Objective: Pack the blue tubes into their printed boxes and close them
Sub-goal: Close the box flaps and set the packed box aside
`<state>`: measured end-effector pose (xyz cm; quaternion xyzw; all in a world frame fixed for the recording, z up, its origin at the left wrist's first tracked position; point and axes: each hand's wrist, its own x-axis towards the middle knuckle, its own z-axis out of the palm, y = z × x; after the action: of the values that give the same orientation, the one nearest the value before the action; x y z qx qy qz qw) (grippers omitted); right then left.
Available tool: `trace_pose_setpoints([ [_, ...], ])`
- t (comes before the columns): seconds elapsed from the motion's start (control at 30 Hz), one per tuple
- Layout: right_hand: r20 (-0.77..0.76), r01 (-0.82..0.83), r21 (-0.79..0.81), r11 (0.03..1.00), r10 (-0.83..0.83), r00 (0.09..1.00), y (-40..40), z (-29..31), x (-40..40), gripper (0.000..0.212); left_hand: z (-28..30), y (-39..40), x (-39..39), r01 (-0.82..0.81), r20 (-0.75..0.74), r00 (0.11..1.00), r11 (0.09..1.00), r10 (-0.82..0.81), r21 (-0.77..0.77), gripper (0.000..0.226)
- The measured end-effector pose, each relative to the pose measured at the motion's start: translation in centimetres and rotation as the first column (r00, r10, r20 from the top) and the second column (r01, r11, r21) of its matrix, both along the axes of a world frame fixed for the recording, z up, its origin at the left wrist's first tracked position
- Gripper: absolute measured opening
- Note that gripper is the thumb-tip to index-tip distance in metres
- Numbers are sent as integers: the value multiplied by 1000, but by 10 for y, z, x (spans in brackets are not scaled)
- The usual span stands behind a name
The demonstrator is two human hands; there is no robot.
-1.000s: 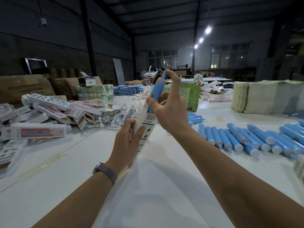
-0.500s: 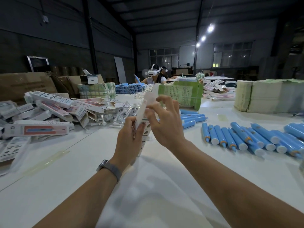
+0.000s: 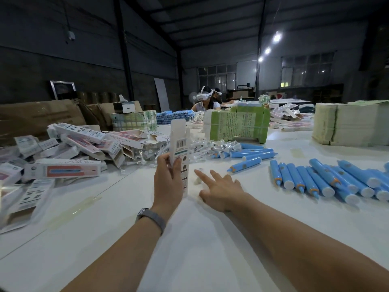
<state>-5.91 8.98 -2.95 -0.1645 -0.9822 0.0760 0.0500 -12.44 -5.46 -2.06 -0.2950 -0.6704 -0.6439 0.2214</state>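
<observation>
Left hand (image 3: 168, 182) grips the upright printed box (image 3: 179, 148), top flap apparently open. Right hand (image 3: 223, 189), fingers extended and holding nothing, reaches over the white table (image 3: 189, 249). Blue tubes (image 3: 328, 180) lie at 2 o'clock.

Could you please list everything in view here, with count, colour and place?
printed box: one, white, upright in left hand
blue tubes: many, blue, table right
loose boxes: pile, white and pink, table left
clear packets: heap, transparent, table centre
green bundle: one, green, far centre
paper stacks: several, pale, far right
table: one, white
left hand: grips box
right hand: fingers spread, reaching forward
</observation>
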Motion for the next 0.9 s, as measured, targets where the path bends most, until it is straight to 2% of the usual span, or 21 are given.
trace_pose_setpoints([
  [0.1, 5, 90, 46, 995, -90, 996, -12, 0, -17, 60, -1, 1, -3, 8, 19, 1000, 999, -9, 40, 11],
  [0.23, 18, 70, 43, 997, -71, 997, -13, 4, -25, 46, -1, 1, -9, 22, 18, 1000, 999, -23, 27, 10],
  [0.37, -183, 24, 34, 999, -18, 983, -15, 1, -19, 44, -3, -2, -10, 47, 18, 999, 999, -47, 28, 8],
  [0.43, -394, -1, -17, 1000, -5, 919, -15, 2, -15, 43, -5, -1, -11, 53, 23, 998, 998, -54, 25, 6],
  [0.5, -563, 0, -140, 990, -80, 823, -7, 3, -12, 36, -5, -1, -10, 56, 11, 998, 998, -56, 21, 8],
  [0.6, -634, 29, -309, 951, -228, 739, 9, 7, -10, 29, -2, -2, -7, 49, 2, 999, 999, -50, 16, 13],
  [0.7, -707, -42, -448, 893, -325, 629, 15, 18, -9, 23, -2, -4, -6, 42, 1, 999, 999, -42, 11, 15],
  [0.8, -775, -164, -497, 852, -351, 526, 11, 34, -8, 20, -1, -5, -6, 47, -18, 999, 999, -47, -6, 15],
  [0.9, -846, -282, -473, 835, -341, 410, -1, 60, -2, 16, -1, -4, -7, 44, -34, 998, 999, -44, -13, 12],
])
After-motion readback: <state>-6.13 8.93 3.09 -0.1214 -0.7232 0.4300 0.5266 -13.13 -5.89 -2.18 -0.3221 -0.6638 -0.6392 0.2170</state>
